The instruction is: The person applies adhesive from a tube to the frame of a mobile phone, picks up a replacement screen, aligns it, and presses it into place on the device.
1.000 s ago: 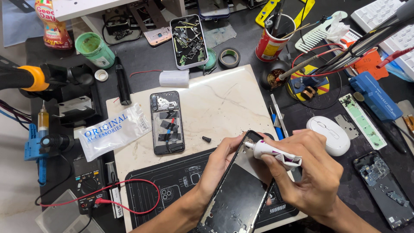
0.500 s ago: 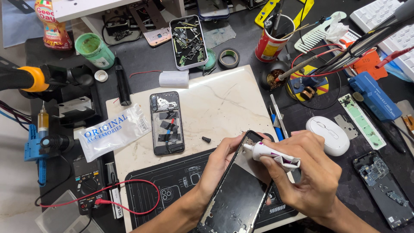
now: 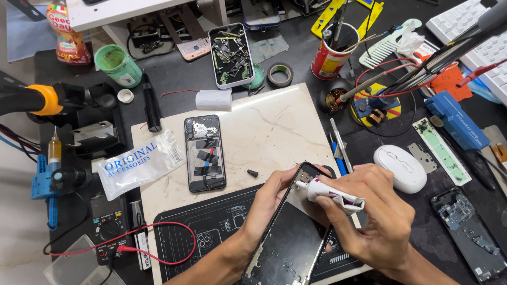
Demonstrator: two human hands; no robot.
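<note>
My left hand (image 3: 272,198) grips the left edge of a black phone frame (image 3: 288,240), holding it tilted above a dark repair mat (image 3: 211,232). My right hand (image 3: 377,216) squeezes a small white glue tube (image 3: 330,191), its tip touching the top edge of the frame. An opened phone (image 3: 205,153) with exposed insides lies flat on the white marble slab (image 3: 280,126), to the left of my hands. A tiny black cap (image 3: 253,172) rests on the slab between that phone and my left hand.
A clear plastic accessory bag (image 3: 140,164) lies at the slab's left. A white mouse (image 3: 400,168), tweezers (image 3: 340,145), a tape roll (image 3: 280,74), a parts tray (image 3: 231,54), a red tool cup (image 3: 330,55) and a multimeter with red lead (image 3: 113,232) surround the work area.
</note>
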